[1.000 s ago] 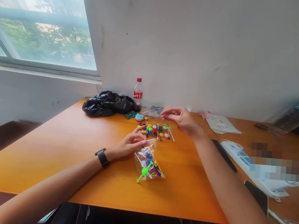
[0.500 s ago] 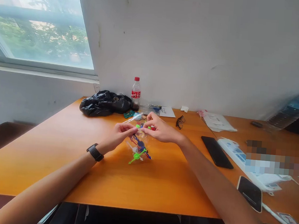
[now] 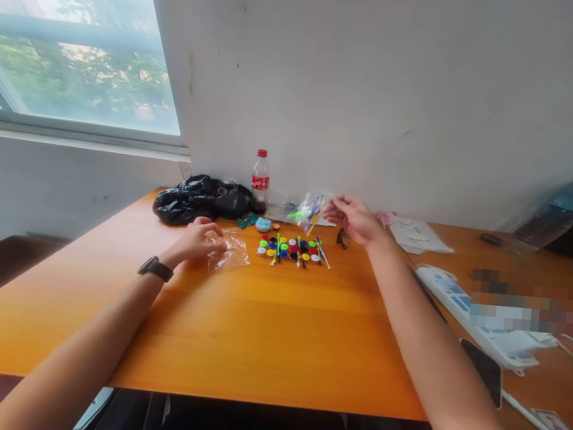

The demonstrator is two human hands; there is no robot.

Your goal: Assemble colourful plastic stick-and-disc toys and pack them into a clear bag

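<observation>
A: State position and grip of the left hand [image 3: 194, 240].
B: Located left of centre in the frame, low over the table [image 3: 265, 340], with loosely bent fingers. Touching a crumpled clear bag [image 3: 235, 254] at the fingertips. Cannot tell whether pinching or merely resting there. Noted at the wrist: a dark watch [image 3: 156, 268].
A: And the right hand [image 3: 356, 220]?
B: Located right of centre, at the far part of the table, with half-curled fingers pointing left.
A: Holding anything?
B: Cannot confirm. Just left of the fingertips, a cluster of coloured pieces [image 3: 312, 217] in green, white, blue and yellow, badly blurred. Cannot tell from the blur whether touching or apart.
A: Describe the middle of the frame.
B: Closely set rows of coloured discs [image 3: 284, 246], with thin sticks [image 3: 322, 253] lying across at intervals. Behind, slightly left, a small pale-blue container [image 3: 263, 225] and an upright red-capped bottle [image 3: 260, 183]. Farther left, a black plastic bag [image 3: 192, 201].
A: And the lower right?
B: A long white device [image 3: 463, 309], partly masked by pixel blocks. Nearer the bottom, a phone [image 3: 482, 371], partly covered by the right forearm.
</observation>
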